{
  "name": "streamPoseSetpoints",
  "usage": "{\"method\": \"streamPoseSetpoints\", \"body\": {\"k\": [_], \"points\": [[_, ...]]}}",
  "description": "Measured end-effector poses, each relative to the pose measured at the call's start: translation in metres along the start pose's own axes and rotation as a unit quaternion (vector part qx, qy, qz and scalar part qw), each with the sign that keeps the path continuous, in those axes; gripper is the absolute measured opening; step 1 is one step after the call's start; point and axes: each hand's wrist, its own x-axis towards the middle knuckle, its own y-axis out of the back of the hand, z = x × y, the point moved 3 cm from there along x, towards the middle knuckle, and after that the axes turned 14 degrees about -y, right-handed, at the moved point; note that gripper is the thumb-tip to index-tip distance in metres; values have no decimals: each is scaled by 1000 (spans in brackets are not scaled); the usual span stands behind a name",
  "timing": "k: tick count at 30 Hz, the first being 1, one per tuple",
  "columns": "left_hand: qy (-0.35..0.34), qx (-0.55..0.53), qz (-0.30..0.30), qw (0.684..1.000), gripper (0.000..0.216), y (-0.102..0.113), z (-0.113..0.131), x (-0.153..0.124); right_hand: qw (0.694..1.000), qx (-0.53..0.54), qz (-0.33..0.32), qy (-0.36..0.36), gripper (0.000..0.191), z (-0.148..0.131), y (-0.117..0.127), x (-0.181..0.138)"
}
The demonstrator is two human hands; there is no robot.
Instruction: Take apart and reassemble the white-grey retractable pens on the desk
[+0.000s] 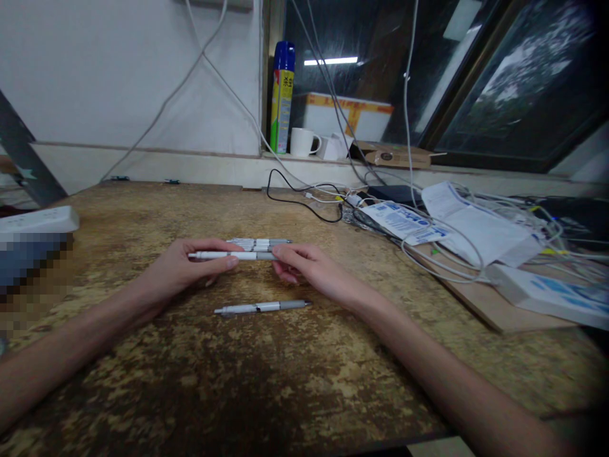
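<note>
A white pen with a grey grip (250, 256) is held level between my two hands. My left hand (190, 260) pinches its left part with the thumb in front. The thumb and fingers of my right hand (304, 263) close on the grey right end. Just behind it, several similar white and grey pens (259, 242) lie side by side on the table, partly hidden by my hands. Nearer to me, a single white pen with a grey grip (261, 308) lies on the worn wooden table (266, 387), its pointed end to the right.
Tangled cables, papers (480, 222) and a white box (547, 292) cover the right side. At the far left is a white power strip (40, 219). A spray can (283, 98) and a white mug (303, 141) stand on the window sill.
</note>
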Motion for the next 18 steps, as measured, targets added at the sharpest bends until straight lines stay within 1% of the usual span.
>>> {"method": "streamPoseSetpoints", "body": {"k": [2,4,7,9,11,14,16,18], "points": [[1,-71,30,997,34,0,-3,1,1000,6,-28,-1,47,-2,-3,-1],[-9,-115,56,992,33,1,-3,2,999,30,-33,-1,48,-3,-4,-2],[-17,-155,54,986,31,0,3,2,999,43,13,25,44,-2,-1,0],[-20,-167,24,985,32,-4,6,1,997,31,49,45,39,-2,3,1],[-26,-142,-20,989,35,-9,9,-2,995,25,71,58,35,-2,5,2],[-50,-43,-74,995,36,-13,11,-6,992,39,92,71,25,-4,4,0],[-64,14,-101,993,36,-14,13,-8,991,58,97,73,27,-6,1,-1],[-80,48,-115,989,36,-15,15,-9,991,71,88,71,30,-7,-4,-1]]}}
